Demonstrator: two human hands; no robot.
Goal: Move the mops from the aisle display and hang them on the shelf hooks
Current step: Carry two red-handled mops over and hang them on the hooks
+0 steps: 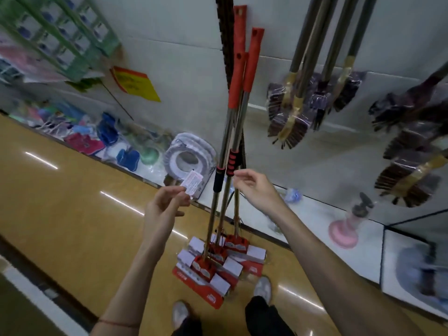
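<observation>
Three mops with steel shafts and orange top grips lean together against the white shelf panel. Their red and white boxed heads rest on the floor in front of my feet. My left hand pinches a small white paper tag just left of the shafts. Fingers apart, my right hand hovers just right of the black and red mid grips and holds nothing.
Wrapped brooms hang on the panel at upper right. A low white ledge carries a pink plunger, a toilet seat and packed cloths. A green rack hangs upper left. The tan aisle floor stretches left.
</observation>
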